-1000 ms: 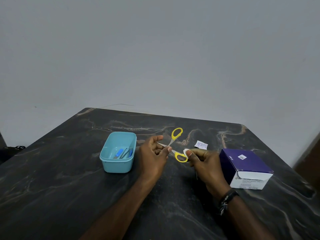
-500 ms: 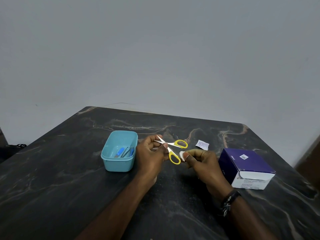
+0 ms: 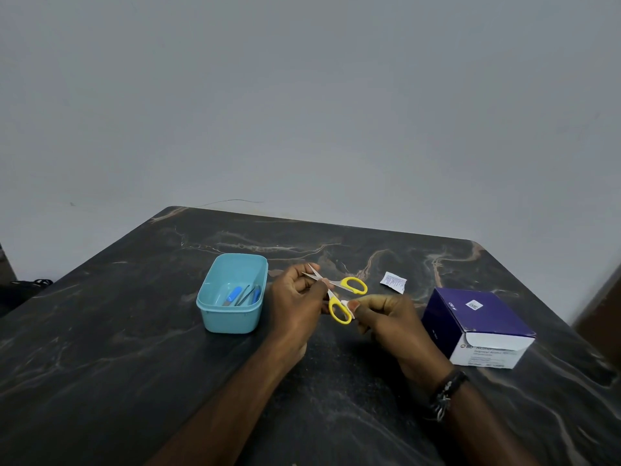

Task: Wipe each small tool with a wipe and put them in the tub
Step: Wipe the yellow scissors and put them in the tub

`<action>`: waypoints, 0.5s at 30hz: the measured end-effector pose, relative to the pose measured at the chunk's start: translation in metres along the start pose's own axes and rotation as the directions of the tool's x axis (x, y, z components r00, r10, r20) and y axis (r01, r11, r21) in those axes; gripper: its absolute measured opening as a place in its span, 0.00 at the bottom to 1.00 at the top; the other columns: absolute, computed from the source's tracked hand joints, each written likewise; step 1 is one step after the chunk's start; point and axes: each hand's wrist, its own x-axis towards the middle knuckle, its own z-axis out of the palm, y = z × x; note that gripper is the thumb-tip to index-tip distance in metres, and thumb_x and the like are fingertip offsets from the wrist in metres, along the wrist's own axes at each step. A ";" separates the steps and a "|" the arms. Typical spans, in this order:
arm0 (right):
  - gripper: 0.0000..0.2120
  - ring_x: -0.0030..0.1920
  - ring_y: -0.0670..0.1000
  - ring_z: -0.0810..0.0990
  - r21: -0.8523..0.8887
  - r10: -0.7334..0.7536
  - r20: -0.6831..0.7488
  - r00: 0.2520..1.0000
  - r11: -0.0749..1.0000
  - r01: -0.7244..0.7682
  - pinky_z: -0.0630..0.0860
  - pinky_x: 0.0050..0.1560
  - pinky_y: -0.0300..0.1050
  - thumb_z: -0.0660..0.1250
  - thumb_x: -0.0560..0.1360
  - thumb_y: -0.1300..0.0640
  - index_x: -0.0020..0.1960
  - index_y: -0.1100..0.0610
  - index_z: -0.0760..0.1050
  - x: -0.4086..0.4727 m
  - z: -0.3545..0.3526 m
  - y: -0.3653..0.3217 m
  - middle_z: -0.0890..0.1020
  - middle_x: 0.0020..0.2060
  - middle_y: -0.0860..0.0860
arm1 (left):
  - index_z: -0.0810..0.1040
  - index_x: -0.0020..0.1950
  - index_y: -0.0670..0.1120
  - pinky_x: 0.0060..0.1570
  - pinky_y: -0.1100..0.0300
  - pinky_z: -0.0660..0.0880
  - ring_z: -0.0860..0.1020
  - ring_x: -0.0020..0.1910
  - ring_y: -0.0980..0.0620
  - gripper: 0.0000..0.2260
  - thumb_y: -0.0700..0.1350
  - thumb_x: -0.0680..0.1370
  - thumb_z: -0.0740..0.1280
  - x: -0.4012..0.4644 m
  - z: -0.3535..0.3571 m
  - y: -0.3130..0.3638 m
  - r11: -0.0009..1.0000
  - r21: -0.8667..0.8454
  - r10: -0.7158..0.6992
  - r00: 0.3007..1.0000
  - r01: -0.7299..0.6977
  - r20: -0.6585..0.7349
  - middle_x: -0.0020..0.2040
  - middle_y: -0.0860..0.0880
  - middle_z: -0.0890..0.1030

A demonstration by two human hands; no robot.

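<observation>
Two bare forearms reach in from the near edge of the dark marbled desk (image 3: 100, 381) and meet above its middle. The right forearm wears a dark beaded wristband (image 3: 445, 393). The right hand (image 3: 391, 322) is raised off the surface, knuckles toward the camera, its thumb and fingers pinching a small white wipe (image 3: 347, 307) against the nearer yellow handle loop. The left hand (image 3: 295, 302), back toward the camera and fingers curled, grips the scissors (image 3: 339, 294) at the blades, close to the pivot. The scissors are held above the desk, spread apart in an X: the thin metal blades point left and away, toward the far left corner, while the two yellow loops point right, one toward the near edge and one lying almost level. Their long axis runs roughly from left to right across the desk.

Just left of the left hand stands the light blue tub (image 3: 232, 295), its long side running near to far; inside lie a few slim tools (image 3: 243, 294), some with blue parts. On the right side sits a purple and white box (image 3: 477, 326). Beyond the hands, toward the far right, lies a small white printed sachet (image 3: 393, 281). A plain grey wall (image 3: 302, 95) rises behind the far edge.
</observation>
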 end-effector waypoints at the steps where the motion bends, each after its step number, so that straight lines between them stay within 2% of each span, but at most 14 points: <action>1: 0.08 0.23 0.39 0.70 0.007 0.003 0.001 1.000 1.000 -0.003 0.66 0.26 0.30 0.68 0.76 0.62 0.43 0.64 0.84 0.000 0.000 0.000 0.77 0.23 0.49 | 0.77 0.49 0.44 0.38 0.46 0.82 0.84 0.37 0.40 0.10 0.31 0.74 0.68 0.000 0.000 0.000 1.000 0.001 0.000 1.000 0.000 0.001 0.41 0.41 0.85; 9: 0.08 0.23 0.41 0.68 -0.001 0.003 0.064 0.998 1.000 -0.003 0.64 0.25 0.31 0.69 0.76 0.60 0.42 0.61 0.85 0.001 -0.001 0.002 0.76 0.22 0.46 | 0.78 0.49 0.45 0.39 0.44 0.82 0.83 0.35 0.45 0.10 0.32 0.73 0.69 0.000 -0.001 0.000 1.000 -0.018 -0.007 1.000 0.007 0.018 0.41 0.42 0.85; 15: 0.08 0.24 0.42 0.66 -0.014 0.000 0.101 0.995 1.000 0.001 0.63 0.25 0.32 0.70 0.75 0.60 0.43 0.64 0.84 -0.003 -0.001 0.000 0.74 0.23 0.48 | 0.79 0.51 0.46 0.38 0.54 0.79 0.81 0.35 0.50 0.10 0.35 0.73 0.71 -0.001 -0.003 -0.002 0.999 0.036 -0.010 0.999 0.008 0.049 0.41 0.44 0.85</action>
